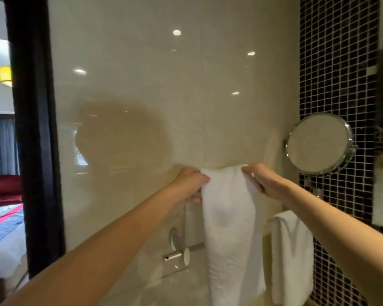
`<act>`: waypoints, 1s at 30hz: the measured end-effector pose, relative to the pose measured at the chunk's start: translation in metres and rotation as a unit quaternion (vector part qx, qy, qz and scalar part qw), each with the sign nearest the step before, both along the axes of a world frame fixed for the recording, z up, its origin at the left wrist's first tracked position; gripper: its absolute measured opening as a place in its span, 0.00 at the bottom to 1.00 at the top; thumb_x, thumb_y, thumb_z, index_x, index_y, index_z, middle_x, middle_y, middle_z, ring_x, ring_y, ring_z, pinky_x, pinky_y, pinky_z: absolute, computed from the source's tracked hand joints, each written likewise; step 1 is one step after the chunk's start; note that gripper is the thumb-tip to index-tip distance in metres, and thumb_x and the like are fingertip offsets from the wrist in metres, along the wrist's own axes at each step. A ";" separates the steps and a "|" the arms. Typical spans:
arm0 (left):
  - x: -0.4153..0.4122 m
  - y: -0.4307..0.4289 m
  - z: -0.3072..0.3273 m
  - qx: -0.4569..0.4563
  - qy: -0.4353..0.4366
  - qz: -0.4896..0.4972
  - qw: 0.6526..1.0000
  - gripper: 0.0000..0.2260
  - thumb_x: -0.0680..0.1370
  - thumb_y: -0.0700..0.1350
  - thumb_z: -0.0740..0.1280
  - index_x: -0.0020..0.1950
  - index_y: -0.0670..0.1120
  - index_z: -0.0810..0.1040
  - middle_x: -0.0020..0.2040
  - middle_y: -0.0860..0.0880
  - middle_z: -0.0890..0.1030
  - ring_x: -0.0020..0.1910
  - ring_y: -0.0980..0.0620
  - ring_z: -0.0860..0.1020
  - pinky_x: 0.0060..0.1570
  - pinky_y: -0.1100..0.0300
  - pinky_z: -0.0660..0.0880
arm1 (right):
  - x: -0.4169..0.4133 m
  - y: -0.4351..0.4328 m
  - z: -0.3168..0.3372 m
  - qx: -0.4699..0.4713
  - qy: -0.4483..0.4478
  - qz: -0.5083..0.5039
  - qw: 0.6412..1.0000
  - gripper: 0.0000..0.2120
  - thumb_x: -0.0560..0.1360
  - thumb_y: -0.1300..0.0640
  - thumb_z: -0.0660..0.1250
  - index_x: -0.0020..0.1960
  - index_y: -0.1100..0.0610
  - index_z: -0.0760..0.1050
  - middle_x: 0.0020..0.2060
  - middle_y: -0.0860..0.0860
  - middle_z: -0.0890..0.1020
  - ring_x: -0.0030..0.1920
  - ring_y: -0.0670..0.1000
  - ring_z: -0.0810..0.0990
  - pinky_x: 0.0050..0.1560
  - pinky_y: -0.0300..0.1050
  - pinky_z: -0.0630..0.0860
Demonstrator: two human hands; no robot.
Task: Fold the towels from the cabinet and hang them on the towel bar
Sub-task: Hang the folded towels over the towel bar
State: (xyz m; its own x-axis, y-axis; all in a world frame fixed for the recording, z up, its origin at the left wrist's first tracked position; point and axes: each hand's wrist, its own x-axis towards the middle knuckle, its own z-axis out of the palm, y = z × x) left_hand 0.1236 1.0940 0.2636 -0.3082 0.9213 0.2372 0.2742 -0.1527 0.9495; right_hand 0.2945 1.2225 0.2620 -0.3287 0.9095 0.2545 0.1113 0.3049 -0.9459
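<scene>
left hand [190,184] and right hand [263,180] grip white towel [228,217] before glossy beige wall [142,85].

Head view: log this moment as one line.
left hand: grips white towel top corner | right hand: pinches other top corner | towel bar: below the hands | second towel: hangs lower right

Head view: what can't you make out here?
All in the head view:
- Bar: mostly hidden behind the held towel.
- Held towel: its lower end runs off the bottom edge.
- Hung towel: what it hangs over is covered by the towel itself.
- Mirror: its reflection is too blurred to tell.
</scene>
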 end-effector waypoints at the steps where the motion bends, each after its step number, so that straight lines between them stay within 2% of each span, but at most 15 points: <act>1: 0.000 0.001 -0.006 -0.010 -0.001 -0.001 1.000 0.05 0.76 0.37 0.62 0.42 0.43 0.76 0.36 0.45 0.77 0.31 0.50 0.77 0.25 0.62 0.74 | 0.000 0.003 -0.006 0.005 -0.004 0.004 1.000 0.11 0.79 0.59 0.62 0.37 0.58 0.72 0.26 0.50 0.77 0.25 0.47 0.76 0.24 0.37 0.67; 3: -0.002 0.003 -0.021 -0.024 -0.013 0.006 1.000 0.06 0.76 0.36 0.62 0.40 0.42 0.75 0.34 0.45 0.76 0.29 0.50 0.75 0.23 0.63 0.72 | 0.001 0.007 -0.021 0.006 -0.022 0.007 1.000 0.09 0.78 0.60 0.64 0.39 0.60 0.74 0.27 0.50 0.80 0.27 0.47 0.79 0.26 0.36 0.71; 6: -0.007 0.002 -0.046 -0.052 -0.021 0.026 0.998 0.05 0.76 0.35 0.63 0.40 0.39 0.74 0.34 0.42 0.75 0.28 0.48 0.74 0.24 0.62 0.69 | 0.004 0.007 -0.043 -0.009 -0.076 -0.003 0.997 0.07 0.76 0.57 0.67 0.43 0.60 0.78 0.35 0.54 0.80 0.33 0.50 0.79 0.29 0.37 0.72; 8: -0.010 0.001 -0.063 -0.088 0.003 0.049 0.995 0.04 0.75 0.35 0.65 0.41 0.37 0.75 0.33 0.40 0.76 0.26 0.47 0.75 0.23 0.61 0.71 | 0.007 0.004 -0.057 -0.023 -0.119 -0.007 0.993 0.08 0.77 0.56 0.67 0.47 0.62 0.78 0.37 0.54 0.79 0.34 0.51 0.77 0.28 0.38 0.71; 11: -0.011 -0.001 -0.083 -0.141 0.046 0.070 0.986 0.05 0.74 0.35 0.68 0.42 0.33 0.76 0.32 0.38 0.78 0.23 0.46 0.77 0.25 0.58 0.76 | 0.008 -0.003 -0.073 -0.054 -0.132 -0.005 0.990 0.05 0.77 0.60 0.66 0.49 0.62 0.74 0.37 0.55 0.76 0.35 0.50 0.76 0.32 0.44 0.75; 13: -0.010 -0.001 -0.090 -0.142 0.081 0.088 0.983 0.08 0.72 0.35 0.70 0.45 0.31 0.76 0.33 0.37 0.79 0.23 0.46 0.77 0.25 0.58 0.76 | 0.006 -0.006 -0.082 -0.063 -0.149 -0.020 0.987 0.08 0.77 0.62 0.66 0.55 0.64 0.71 0.40 0.56 0.76 0.39 0.52 0.77 0.36 0.47 0.76; 15: -0.008 0.000 -0.089 -0.140 0.137 0.113 0.974 0.17 0.70 0.38 0.71 0.55 0.32 0.72 0.39 0.38 0.80 0.30 0.45 0.80 0.26 0.59 0.74 | 0.003 -0.007 -0.089 -0.055 -0.175 -0.039 0.982 0.11 0.77 0.64 0.65 0.57 0.65 0.69 0.41 0.57 0.76 0.39 0.53 0.77 0.35 0.47 0.76; 17: -0.006 0.001 -0.087 -0.148 0.231 0.136 0.952 0.26 0.70 0.42 0.71 0.65 0.37 0.66 0.52 0.40 0.79 0.44 0.43 0.80 0.36 0.58 0.74 | -0.001 -0.006 -0.095 -0.040 -0.192 -0.051 0.979 0.10 0.77 0.65 0.64 0.57 0.67 0.72 0.42 0.58 0.77 0.39 0.53 0.78 0.32 0.44 0.75; 18: -0.006 0.001 -0.086 -0.139 0.286 0.142 0.937 0.25 0.71 0.43 0.71 0.65 0.40 0.67 0.55 0.42 0.77 0.48 0.44 0.79 0.41 0.57 0.73 | -0.004 -0.004 -0.098 -0.030 -0.199 -0.057 0.978 0.09 0.77 0.65 0.64 0.56 0.67 0.74 0.42 0.59 0.77 0.40 0.55 0.78 0.31 0.44 0.75; 21: -0.005 -0.003 -0.089 -0.132 0.394 0.148 0.897 0.14 0.73 0.45 0.67 0.58 0.49 0.74 0.54 0.47 0.76 0.51 0.46 0.76 0.51 0.57 0.70 | -0.010 0.000 -0.104 0.026 -0.235 -0.065 0.969 0.08 0.74 0.68 0.61 0.45 0.65 0.79 0.37 0.58 0.77 0.39 0.56 0.77 0.32 0.42 0.73; 23: -0.004 -0.005 -0.095 -0.146 0.444 0.148 0.872 0.08 0.72 0.45 0.66 0.51 0.53 0.77 0.53 0.50 0.79 0.54 0.46 0.75 0.51 0.55 0.62 | -0.013 0.001 -0.108 0.077 -0.280 -0.068 0.955 0.09 0.73 0.67 0.62 0.45 0.64 0.81 0.39 0.57 0.80 0.42 0.56 0.78 0.40 0.43 0.75; 26: -0.005 -0.006 -0.103 -0.150 0.502 0.139 0.840 0.04 0.72 0.48 0.65 0.45 0.55 0.77 0.50 0.51 0.79 0.53 0.45 0.71 0.48 0.53 0.57 | -0.015 0.001 -0.116 0.128 -0.315 -0.068 0.938 0.13 0.73 0.65 0.62 0.53 0.61 0.81 0.51 0.57 0.83 0.52 0.56 0.79 0.49 0.41 0.72; 28: -0.008 -0.005 -0.108 -0.137 0.540 0.144 0.818 0.03 0.72 0.51 0.66 0.45 0.56 0.76 0.49 0.52 0.78 0.53 0.46 0.69 0.49 0.52 0.56 | -0.014 0.001 -0.122 0.154 -0.327 -0.060 0.930 0.14 0.74 0.64 0.62 0.56 0.59 0.81 0.56 0.57 0.82 0.56 0.56 0.79 0.53 0.42 0.73; 30: -0.010 -0.004 -0.111 -0.121 0.577 0.140 0.795 0.08 0.72 0.56 0.66 0.49 0.56 0.77 0.52 0.51 0.77 0.57 0.46 0.69 0.51 0.50 0.58 | -0.013 -0.001 -0.127 0.200 -0.349 -0.059 0.914 0.14 0.75 0.61 0.62 0.58 0.57 0.80 0.57 0.57 0.81 0.59 0.57 0.77 0.59 0.47 0.73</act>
